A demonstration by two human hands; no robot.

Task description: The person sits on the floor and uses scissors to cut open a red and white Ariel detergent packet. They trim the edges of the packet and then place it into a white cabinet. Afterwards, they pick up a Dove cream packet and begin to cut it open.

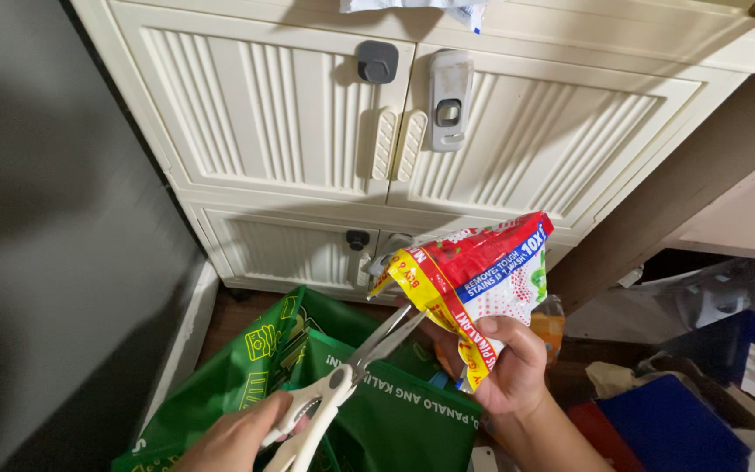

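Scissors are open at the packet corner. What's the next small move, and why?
Probably close the scissors to snip the packet: the left hand has the open blades at its yellow corner, and the right hand holds it up.

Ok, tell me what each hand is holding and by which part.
The left hand holds white-handled scissors by the handles, blades open at the packet's corner. The right hand grips a red, yellow and white packet by its lower end.

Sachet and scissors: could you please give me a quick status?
Left hand grips scissors, blades open at sachet's corner. Right hand holds sachet up. Green bag below.
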